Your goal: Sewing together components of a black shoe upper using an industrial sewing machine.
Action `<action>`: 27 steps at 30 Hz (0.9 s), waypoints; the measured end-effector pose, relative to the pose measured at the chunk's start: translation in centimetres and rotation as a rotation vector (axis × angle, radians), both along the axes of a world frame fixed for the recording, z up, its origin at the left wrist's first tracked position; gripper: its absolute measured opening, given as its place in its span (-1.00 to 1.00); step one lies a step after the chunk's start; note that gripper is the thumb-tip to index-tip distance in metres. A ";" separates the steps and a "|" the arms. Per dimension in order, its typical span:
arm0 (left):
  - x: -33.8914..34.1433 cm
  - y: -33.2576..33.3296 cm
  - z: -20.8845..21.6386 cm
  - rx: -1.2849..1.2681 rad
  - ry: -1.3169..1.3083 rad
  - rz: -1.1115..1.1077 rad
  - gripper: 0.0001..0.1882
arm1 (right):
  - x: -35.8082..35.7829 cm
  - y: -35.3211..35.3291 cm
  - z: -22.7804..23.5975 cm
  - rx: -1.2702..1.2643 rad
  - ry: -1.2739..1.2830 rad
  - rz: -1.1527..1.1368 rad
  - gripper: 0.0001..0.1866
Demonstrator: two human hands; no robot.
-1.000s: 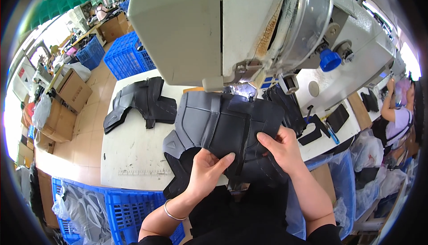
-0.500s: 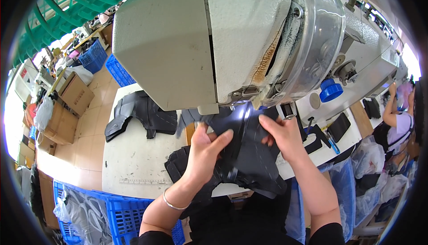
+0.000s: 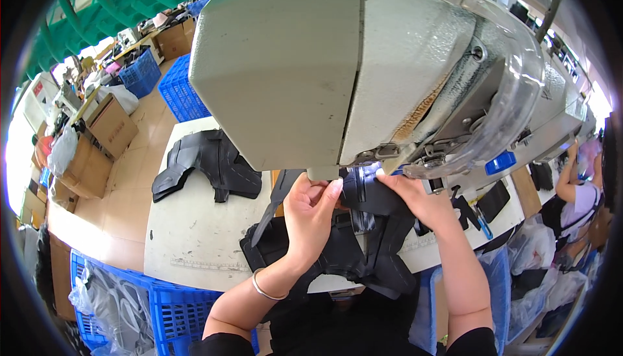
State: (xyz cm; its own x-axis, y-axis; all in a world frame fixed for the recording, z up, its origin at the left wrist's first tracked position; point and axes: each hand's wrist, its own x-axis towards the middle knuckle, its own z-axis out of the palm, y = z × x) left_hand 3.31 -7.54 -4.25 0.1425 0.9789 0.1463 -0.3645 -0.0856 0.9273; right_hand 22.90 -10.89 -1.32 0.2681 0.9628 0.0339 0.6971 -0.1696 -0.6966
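Note:
Under the head of a large grey-white sewing machine (image 3: 285, 77), both my hands hold a black leather-like panel (image 3: 376, 197). My left hand (image 3: 308, 220) pinches its left edge between thumb and fingers. On the panel's right side my right hand (image 3: 422, 200) grips it, thumb on top near the lit needle area; its other fingers are partly hidden. More black panels (image 3: 337, 249) lie below, draping over the table's near edge toward my lap. A separate stack of curved black panels (image 3: 206, 165) with pale dashed marks rests to the left. The machine head hides the needle.
The white table (image 3: 188, 239) carries a printed ruler scale. A blue-handled tool (image 3: 483, 222) and dark pieces lie right of my right hand. Blue crates (image 3: 185, 317) stand at lower left, a blue bin (image 3: 496, 284) at lower right. Another person (image 3: 577, 194) sits at far right.
The panel's top part has been folded or turned over and its edge now lies across the needle area. My right hand has moved slightly right. The view has shifted, bringing the machine head closer.

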 end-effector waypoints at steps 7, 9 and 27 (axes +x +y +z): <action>-0.9 -0.6 -1.9 0.983 0.712 0.529 -0.66 | -1.5 -0.4 1.0 0.182 0.190 0.021 -0.67; -0.9 0.7 -0.9 1.017 0.730 0.484 -0.56 | -1.4 -0.4 1.0 0.302 0.259 0.093 -0.69; -1.2 2.5 -1.3 1.499 0.722 0.541 -0.65 | 37.5 -13.4 18.1 0.645 -0.675 -0.817 -0.53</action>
